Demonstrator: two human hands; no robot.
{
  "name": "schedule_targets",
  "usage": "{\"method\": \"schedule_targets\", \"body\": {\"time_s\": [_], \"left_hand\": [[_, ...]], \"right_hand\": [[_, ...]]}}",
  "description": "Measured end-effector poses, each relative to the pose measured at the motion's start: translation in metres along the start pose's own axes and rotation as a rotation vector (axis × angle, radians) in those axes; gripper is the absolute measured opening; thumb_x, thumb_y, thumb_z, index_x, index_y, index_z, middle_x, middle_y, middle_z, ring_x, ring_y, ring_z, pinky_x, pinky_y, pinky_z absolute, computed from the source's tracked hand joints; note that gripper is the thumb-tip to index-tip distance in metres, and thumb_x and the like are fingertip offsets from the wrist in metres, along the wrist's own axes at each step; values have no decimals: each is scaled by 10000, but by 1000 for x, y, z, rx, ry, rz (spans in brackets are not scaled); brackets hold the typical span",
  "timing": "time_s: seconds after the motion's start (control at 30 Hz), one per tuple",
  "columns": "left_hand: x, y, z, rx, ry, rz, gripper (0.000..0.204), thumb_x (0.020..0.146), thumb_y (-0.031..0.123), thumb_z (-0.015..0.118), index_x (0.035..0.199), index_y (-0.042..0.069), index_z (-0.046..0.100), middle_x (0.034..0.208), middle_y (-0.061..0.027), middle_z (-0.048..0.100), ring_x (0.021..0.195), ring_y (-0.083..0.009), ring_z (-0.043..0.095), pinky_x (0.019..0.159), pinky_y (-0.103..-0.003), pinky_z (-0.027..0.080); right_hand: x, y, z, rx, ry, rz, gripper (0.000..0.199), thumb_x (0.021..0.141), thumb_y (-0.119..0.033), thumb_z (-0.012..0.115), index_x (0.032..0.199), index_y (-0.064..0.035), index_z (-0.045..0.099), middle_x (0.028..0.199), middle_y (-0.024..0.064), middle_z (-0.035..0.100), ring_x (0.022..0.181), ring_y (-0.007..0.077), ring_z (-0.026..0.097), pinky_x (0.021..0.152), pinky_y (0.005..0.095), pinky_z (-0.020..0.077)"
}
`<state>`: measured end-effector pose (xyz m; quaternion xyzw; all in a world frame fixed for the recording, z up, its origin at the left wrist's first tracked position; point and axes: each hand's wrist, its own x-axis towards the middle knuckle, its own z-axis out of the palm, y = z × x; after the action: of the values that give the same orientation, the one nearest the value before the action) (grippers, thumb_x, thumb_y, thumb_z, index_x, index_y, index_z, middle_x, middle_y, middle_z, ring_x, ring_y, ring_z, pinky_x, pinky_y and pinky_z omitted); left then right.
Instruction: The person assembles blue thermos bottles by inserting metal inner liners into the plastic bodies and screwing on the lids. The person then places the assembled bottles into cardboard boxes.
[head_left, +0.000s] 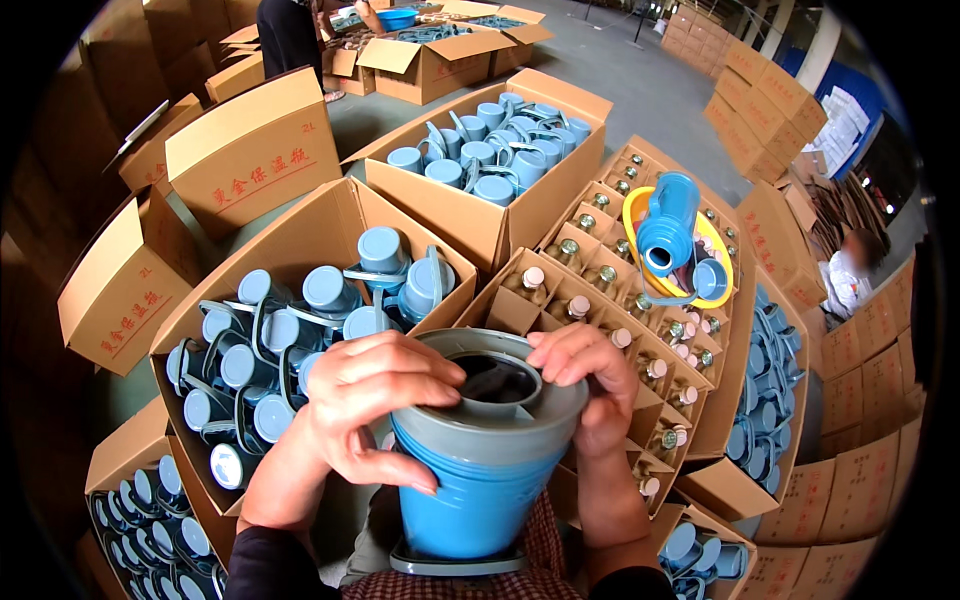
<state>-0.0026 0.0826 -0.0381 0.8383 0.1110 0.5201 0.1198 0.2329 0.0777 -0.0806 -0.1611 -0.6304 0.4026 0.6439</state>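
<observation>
Upright in front of my lap is a blue thermos flask casing (pixel 475 490) with a wide grey ring (pixel 490 425) at its upper end. A dark round opening shows in the middle of that ring. My left hand (pixel 375 395) clasps the ring's left side, its fingers over the top and its thumb down along the blue wall. On the right side, my right hand (pixel 595 380) grips the rim, fingertips on top near the opening. A grey handle-like band (pixel 455 562) shows under the casing, by my checked clothing. The inside of the casing is too dark to make out.
Cartons of blue flask casings stand left (pixel 180 330), ahead (pixel 490 235) and right (pixel 720 490). Divided boxes of glass liners (pixel 530 285) stand ahead right, with a yellow basin (pixel 632 215) holding a blue flask (pixel 670 225) on top. Two other people are farther off.
</observation>
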Motion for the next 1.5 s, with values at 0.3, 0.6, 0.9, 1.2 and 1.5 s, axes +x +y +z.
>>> {"method": "schedule_targets", "body": {"time_s": [0.3,0.6,0.9,1.2,1.5], "left_hand": [[23,45,-1,330,-357,-255,645,636,526,735,970,-8,597,890,-146,651,789,-321,659,686,-357,538],[10,25,9,266,-240,-256,451,631,368,775,844,21,581,708,-113,586,632,-324,607,582,-373,506],[42,39,36,179,-258,-301,241,851,243,626,840,3,615,848,-132,660,756,-298,647,664,-350,520],[40,28,28,181,-175,-267,354,781,390,691,860,57,602,742,-99,581,683,-312,592,617,-384,488],[9,3,1,-316,-176,-454,177,808,187,685,820,18,631,816,-111,633,762,-268,626,672,-347,494]], "right_hand": [[2,-31,26,-666,35,-98,724,774,-742,480,750,-18,486,734,113,491,661,252,528,580,318,434],[0,-3,24,-460,126,-73,497,910,-419,554,618,-28,460,618,67,429,560,171,435,508,292,352],[-13,76,10,789,71,449,778,869,-676,392,1255,-1,413,1236,270,542,1219,359,472,1051,432,344],[-5,60,-11,549,145,344,880,851,-722,334,1336,12,311,1204,307,553,1201,393,493,1059,498,318],[-9,12,-22,-112,-62,268,909,859,-745,259,1263,42,469,1021,262,649,1017,359,615,959,465,425]]}}
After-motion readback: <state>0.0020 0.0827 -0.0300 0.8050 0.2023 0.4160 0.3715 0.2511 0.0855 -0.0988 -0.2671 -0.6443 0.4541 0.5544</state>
